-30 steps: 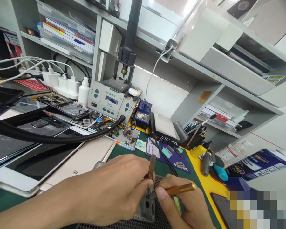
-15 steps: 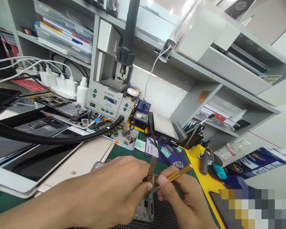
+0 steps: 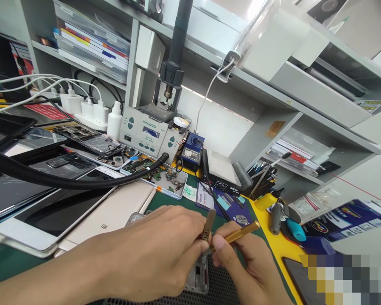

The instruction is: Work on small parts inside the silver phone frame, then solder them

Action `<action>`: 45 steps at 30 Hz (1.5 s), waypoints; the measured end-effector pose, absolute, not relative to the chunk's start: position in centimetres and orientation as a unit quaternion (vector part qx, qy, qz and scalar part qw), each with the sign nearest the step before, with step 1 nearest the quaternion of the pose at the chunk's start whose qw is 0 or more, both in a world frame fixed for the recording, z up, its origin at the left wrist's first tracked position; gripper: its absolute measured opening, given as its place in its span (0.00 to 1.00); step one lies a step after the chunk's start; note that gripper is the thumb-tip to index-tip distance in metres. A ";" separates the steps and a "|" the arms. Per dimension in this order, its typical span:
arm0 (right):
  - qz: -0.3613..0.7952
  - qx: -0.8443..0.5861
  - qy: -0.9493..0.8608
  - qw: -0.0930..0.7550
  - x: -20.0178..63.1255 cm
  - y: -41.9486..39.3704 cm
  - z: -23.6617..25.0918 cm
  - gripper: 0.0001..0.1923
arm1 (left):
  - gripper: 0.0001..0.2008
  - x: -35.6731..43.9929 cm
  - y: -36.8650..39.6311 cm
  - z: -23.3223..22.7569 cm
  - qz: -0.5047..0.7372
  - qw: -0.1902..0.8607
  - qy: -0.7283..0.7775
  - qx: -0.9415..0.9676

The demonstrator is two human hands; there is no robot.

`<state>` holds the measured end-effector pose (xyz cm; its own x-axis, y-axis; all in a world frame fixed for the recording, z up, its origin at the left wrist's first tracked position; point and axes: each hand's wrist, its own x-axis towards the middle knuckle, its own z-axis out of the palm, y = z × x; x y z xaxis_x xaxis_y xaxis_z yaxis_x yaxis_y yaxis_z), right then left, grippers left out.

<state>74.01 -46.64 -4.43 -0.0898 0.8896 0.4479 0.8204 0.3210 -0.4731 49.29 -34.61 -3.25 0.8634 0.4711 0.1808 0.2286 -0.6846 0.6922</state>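
My left hand (image 3: 158,250) is closed around flat metal tweezers (image 3: 209,223), whose broad rear end sticks up past the fingers. My right hand (image 3: 241,258) grips a gold-handled knife (image 3: 246,231) like a pen, its thin grey blade pointing left toward my left fingertips. Both hands meet above an opened grey phone frame (image 3: 197,277), which rests on a black perforated mat (image 3: 230,288). My left hand covers most of the frame. The tweezer tips are hidden, and I cannot tell whether the blade touches anything.
Several phones, including a white one (image 3: 34,233) and a gold one (image 3: 114,218), lie at the left. Behind them a tray (image 3: 177,195) holds circuit boards, with a black hose (image 3: 82,183) crossing in front. A hot-air station (image 3: 146,135) stands at the back, a yellow bottle (image 3: 266,201) at the right.
The whole view has shifted slightly, so the bench appears further right. The tweezers' rear end leans a little more. Both hands keep their grips over the phone frame.
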 end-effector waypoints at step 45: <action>0.076 -0.568 -0.748 0.334 74.9 -46.5 -6.1 0.16 | 0.20 48.7 -34.7 -5.1 0.151 0.356 0.225 0.894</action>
<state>74.85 -46.55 -6.09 -0.1309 0.9013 0.4130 0.7992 0.3425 -0.4940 48.75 -34.73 -5.07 0.8529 0.5104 0.1101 0.2955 -0.6457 0.7041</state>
